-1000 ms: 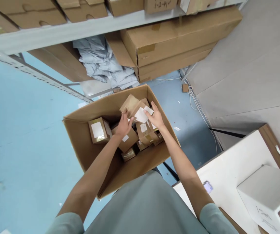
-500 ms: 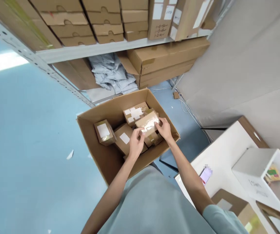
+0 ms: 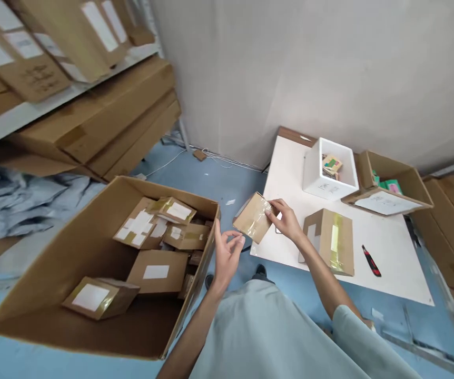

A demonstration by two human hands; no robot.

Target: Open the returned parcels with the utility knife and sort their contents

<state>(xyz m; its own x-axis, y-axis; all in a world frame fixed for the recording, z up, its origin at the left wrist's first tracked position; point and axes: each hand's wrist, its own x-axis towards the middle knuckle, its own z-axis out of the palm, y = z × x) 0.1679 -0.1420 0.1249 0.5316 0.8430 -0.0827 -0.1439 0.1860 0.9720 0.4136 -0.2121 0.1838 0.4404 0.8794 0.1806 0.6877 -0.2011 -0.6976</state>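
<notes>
A small cardboard box (image 3: pixel 254 218) with shiny clear tape across it is held up between the large carton and the table. My right hand (image 3: pixel 286 218) grips it by its right edge, thumb on the taped face. Just below its lower left corner is my left hand (image 3: pixel 227 258), fingers curved and apart; whether a fingertip touches the box I cannot tell. To the left stands a large open carton (image 3: pixel 53 268). Inside lie several taped small boxes, among them one with a white label (image 3: pixel 158 268) and a tilted one (image 3: pixel 98 299) near the front.
On the white table (image 3: pixel 393 263) are a taped cardboard box (image 3: pixel 329 242), a red-and-black utility knife (image 3: pixel 371 260), a white bin (image 3: pixel 329 171) and an open carton (image 3: pixel 388 187) with green items. A phone lies partly hidden behind my right hand. Shelving with long cartons (image 3: pixel 104 126) stands left.
The small box has come up out of the large carton and moved right, in my right hand. My left hand has come off it or nearly so. The view has turned right toward the table.
</notes>
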